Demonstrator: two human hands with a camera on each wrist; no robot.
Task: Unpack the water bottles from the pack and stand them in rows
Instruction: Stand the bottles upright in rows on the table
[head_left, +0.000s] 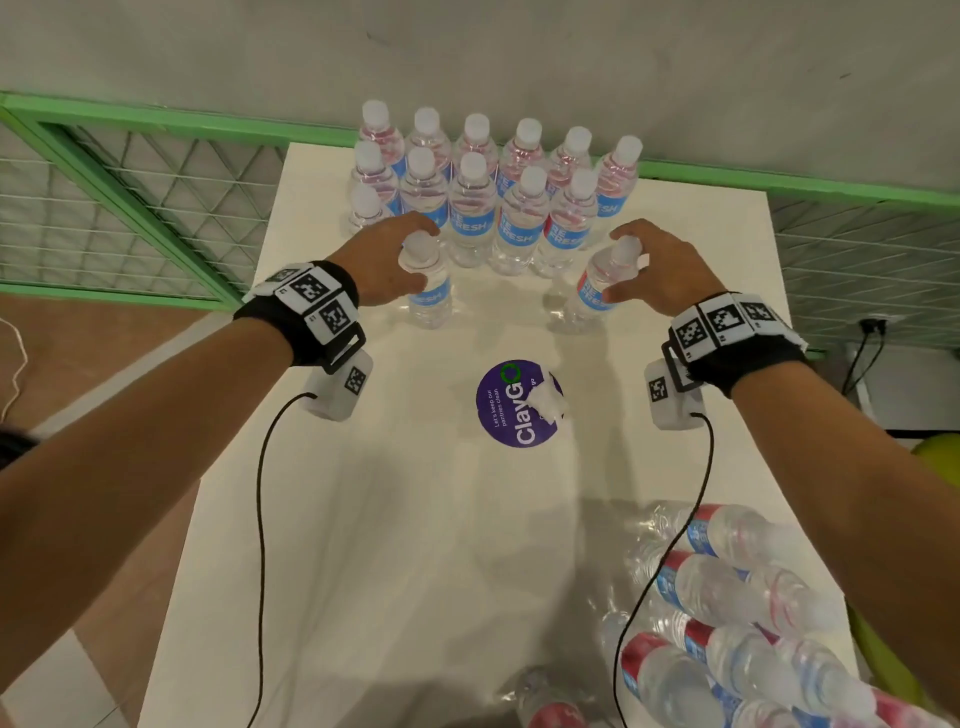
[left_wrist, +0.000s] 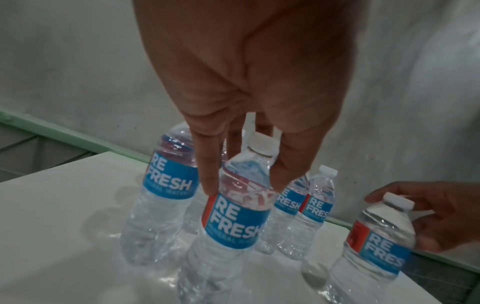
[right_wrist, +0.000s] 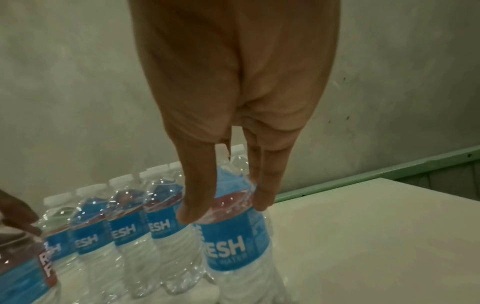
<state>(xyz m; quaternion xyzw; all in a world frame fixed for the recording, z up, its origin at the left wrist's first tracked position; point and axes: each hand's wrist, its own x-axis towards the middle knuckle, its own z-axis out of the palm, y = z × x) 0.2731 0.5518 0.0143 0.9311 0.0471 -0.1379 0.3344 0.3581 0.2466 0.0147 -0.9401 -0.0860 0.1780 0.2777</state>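
1. Water bottles stand upright in rows at the white table's far edge.
2. The torn pack lies at the near right corner, bottles inside it.
3. Left hand grips one upright bottle by its shoulder.
4. Right hand grips another bottle, tilted.
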